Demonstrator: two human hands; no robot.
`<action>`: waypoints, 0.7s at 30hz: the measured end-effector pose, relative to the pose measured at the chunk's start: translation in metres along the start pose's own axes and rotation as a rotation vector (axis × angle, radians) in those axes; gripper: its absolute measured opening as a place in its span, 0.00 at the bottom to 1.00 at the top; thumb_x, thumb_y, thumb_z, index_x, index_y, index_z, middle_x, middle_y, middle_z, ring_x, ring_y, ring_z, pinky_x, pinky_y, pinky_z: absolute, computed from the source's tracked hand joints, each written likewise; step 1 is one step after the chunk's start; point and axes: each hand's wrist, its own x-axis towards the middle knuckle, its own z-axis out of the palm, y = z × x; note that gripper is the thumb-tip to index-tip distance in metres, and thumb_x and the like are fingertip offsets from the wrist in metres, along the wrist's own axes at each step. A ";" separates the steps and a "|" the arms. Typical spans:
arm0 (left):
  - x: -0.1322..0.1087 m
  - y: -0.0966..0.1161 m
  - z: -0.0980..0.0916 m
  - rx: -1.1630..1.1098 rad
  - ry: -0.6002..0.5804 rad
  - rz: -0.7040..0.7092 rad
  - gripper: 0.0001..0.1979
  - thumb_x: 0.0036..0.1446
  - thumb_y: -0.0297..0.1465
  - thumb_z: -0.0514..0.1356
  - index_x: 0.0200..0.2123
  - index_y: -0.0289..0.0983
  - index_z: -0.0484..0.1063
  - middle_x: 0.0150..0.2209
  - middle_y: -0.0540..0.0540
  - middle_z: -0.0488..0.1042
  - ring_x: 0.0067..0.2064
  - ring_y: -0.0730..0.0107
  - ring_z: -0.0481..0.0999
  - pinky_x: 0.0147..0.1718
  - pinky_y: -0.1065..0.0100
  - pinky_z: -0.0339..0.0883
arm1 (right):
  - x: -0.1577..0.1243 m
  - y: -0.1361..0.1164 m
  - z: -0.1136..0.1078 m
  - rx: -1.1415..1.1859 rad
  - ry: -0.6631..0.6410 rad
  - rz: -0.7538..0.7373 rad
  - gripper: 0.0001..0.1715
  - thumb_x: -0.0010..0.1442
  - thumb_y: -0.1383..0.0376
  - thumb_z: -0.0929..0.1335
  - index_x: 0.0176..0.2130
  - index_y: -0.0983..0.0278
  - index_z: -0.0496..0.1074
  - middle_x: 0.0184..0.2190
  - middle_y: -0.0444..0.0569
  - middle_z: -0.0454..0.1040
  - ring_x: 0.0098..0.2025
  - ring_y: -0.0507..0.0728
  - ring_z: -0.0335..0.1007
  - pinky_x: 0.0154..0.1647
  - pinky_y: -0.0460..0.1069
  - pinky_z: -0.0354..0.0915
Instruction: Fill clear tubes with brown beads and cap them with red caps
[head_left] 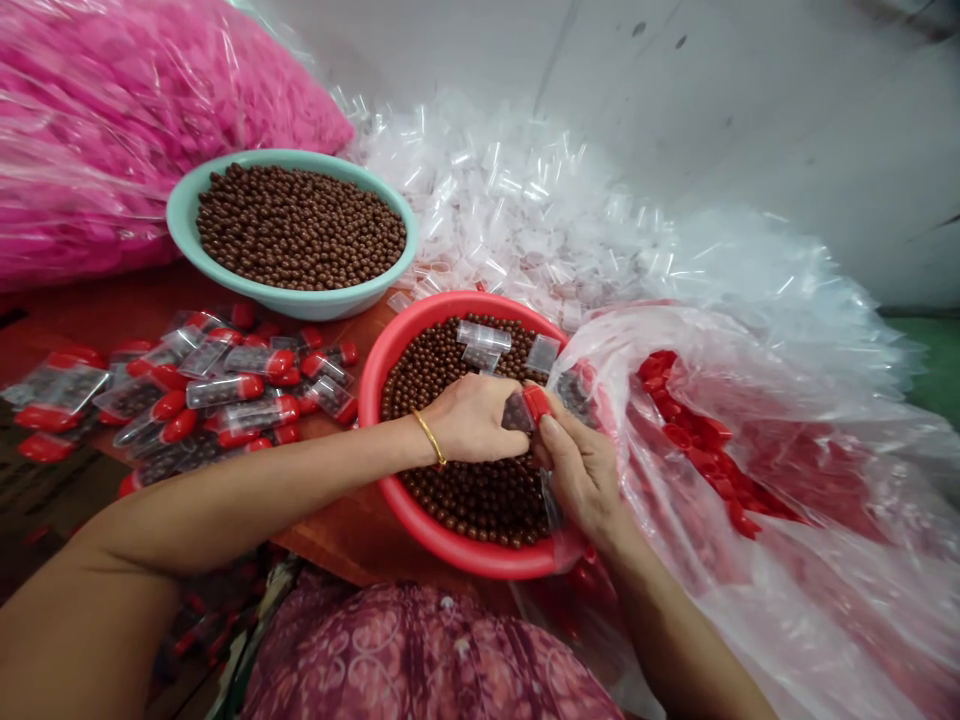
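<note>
My left hand (474, 418) is closed round a small clear tube (517, 412) filled with brown balls, held over the red bowl (450, 545). My right hand (579, 468) pinches a red cap (537, 401) against the tube's end. The red bowl holds many brown balls (480, 495) and a few empty clear tubes (484, 338). A gold bangle sits on my left wrist.
A teal bowl (225, 265) of brown balls stands behind left. Several filled, red-capped tubes (225, 390) lie on the left. A pile of empty clear tubes (525, 210) lies behind. A clear bag of red caps (712, 450) is at right, a pink bag (112, 120) at far left.
</note>
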 end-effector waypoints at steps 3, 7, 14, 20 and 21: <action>-0.002 0.001 0.000 0.040 0.008 0.009 0.08 0.43 0.30 0.58 0.30 0.34 0.72 0.25 0.48 0.73 0.27 0.71 0.68 0.27 0.70 0.59 | 0.002 -0.002 -0.003 -0.033 -0.011 -0.024 0.23 0.65 0.58 0.58 0.55 0.60 0.69 0.39 0.48 0.78 0.49 0.60 0.73 0.50 0.55 0.70; -0.003 0.000 0.001 0.104 0.010 0.019 0.07 0.44 0.29 0.57 0.29 0.34 0.71 0.25 0.47 0.73 0.26 0.70 0.69 0.27 0.70 0.60 | 0.004 -0.004 -0.011 -0.263 -0.044 -0.103 0.24 0.65 0.59 0.58 0.55 0.62 0.69 0.32 0.50 0.79 0.37 0.58 0.76 0.39 0.51 0.72; -0.003 -0.005 0.008 0.230 -0.052 0.042 0.07 0.46 0.32 0.56 0.26 0.35 0.71 0.24 0.46 0.73 0.25 0.67 0.70 0.24 0.69 0.59 | 0.005 -0.002 -0.012 -0.614 -0.092 -0.476 0.27 0.66 0.63 0.54 0.57 0.75 0.65 0.18 0.49 0.72 0.16 0.52 0.63 0.17 0.47 0.58; -0.004 -0.003 0.005 0.238 0.009 0.060 0.10 0.45 0.35 0.58 0.30 0.36 0.72 0.25 0.48 0.74 0.27 0.68 0.72 0.27 0.70 0.62 | 0.012 -0.010 -0.023 -0.475 -0.051 -0.387 0.31 0.67 0.55 0.52 0.47 0.70 0.74 0.15 0.45 0.66 0.16 0.49 0.59 0.18 0.45 0.55; -0.004 -0.001 0.005 0.242 0.011 0.075 0.10 0.45 0.35 0.58 0.31 0.36 0.72 0.25 0.48 0.75 0.27 0.68 0.72 0.27 0.70 0.63 | 0.015 -0.011 -0.024 -0.392 -0.005 -0.327 0.32 0.67 0.53 0.53 0.44 0.68 0.76 0.15 0.44 0.66 0.17 0.49 0.60 0.19 0.45 0.56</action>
